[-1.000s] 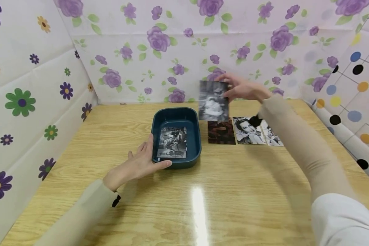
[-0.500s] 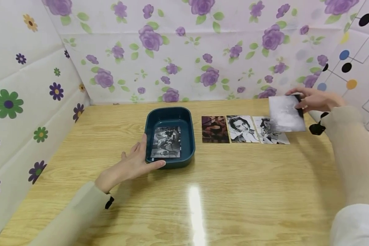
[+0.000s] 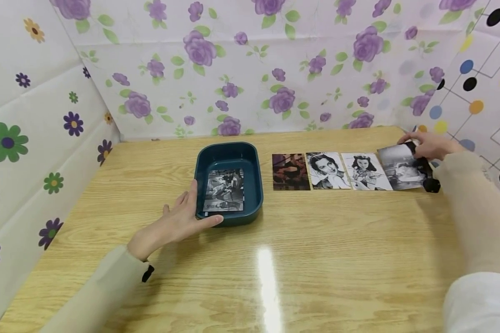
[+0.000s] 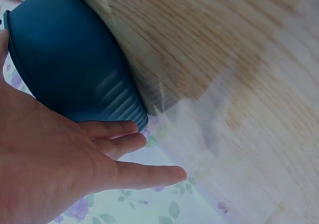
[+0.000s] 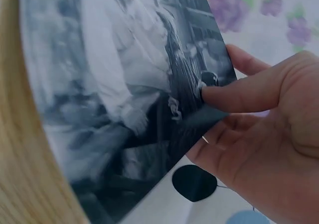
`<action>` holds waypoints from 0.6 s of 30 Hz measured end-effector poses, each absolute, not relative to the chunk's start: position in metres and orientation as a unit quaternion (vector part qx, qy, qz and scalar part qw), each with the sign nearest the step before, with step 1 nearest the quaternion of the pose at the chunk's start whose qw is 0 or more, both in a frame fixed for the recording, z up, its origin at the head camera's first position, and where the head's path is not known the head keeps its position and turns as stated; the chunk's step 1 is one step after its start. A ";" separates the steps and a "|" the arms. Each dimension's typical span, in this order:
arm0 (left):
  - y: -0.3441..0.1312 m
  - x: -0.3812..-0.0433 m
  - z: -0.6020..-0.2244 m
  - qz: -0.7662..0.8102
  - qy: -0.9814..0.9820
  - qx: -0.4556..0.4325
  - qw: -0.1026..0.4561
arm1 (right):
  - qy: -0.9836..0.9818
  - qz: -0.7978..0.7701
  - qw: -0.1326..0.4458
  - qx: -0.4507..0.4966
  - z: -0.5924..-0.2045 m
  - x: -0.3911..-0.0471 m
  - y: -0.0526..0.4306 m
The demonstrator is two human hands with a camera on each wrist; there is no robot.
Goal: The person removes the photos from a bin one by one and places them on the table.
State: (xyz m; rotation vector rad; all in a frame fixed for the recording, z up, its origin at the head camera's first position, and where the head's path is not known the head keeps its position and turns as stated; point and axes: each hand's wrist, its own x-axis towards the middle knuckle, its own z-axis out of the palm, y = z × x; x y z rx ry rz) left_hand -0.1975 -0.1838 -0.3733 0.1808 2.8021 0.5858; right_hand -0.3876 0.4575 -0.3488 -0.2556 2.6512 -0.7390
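Note:
My right hand (image 3: 431, 144) pinches a black-and-white photo (image 3: 402, 170) by its upper right corner, thumb on the picture side. In the right wrist view the photo (image 5: 124, 94) tilts against the tabletop, the thumb pressing its edge. It stands at the right end of a row: a dark reddish photo (image 3: 290, 172), a portrait of a smiling person (image 3: 328, 171) and a portrait of a person with dark hair (image 3: 365, 172). My left hand (image 3: 175, 224), fingers straight, rests against the left near side of a dark teal tray (image 3: 259, 192). Inside the tray lies a black-and-white photo (image 3: 224, 190).
A light wood table (image 3: 337, 259) carries everything. Floral sheeting (image 3: 250, 92) rises behind it, flower-patterned sheeting (image 3: 33, 138) on the left and dotted sheeting (image 3: 483, 101) on the right, close beside my right hand.
My right hand has carried its photo from beside the tray to the row's right end and lowered it toward the table. The left hand stays at the tray.

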 end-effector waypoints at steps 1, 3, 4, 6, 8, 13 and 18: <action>-0.184 -0.197 -0.374 0.204 0.968 0.063 0.135 | 0.947 -0.247 0.182 -0.099 -0.351 -0.389 0.457; -0.184 -0.197 -0.374 0.205 0.967 0.063 0.134 | 0.956 -0.210 0.165 -0.117 -0.356 -0.392 0.456; -0.184 -0.197 -0.374 0.205 0.968 0.062 0.134 | 0.960 -0.196 0.156 -0.123 -0.358 -0.393 0.456; -0.184 -0.197 -0.374 0.206 0.967 0.062 0.135 | 0.968 -0.167 0.135 -0.132 -0.362 -0.394 0.455; -0.184 -0.197 -0.374 0.208 0.967 0.061 0.135 | 0.976 -0.129 0.108 -0.137 -0.366 -0.394 0.454; -0.182 -0.197 -0.373 0.209 0.966 0.065 0.135 | 0.985 -0.079 0.098 -0.115 -0.370 -0.388 0.447; -0.183 -0.198 -0.374 0.210 0.966 0.066 0.138 | 0.991 -0.043 0.116 -0.059 -0.365 -0.377 0.437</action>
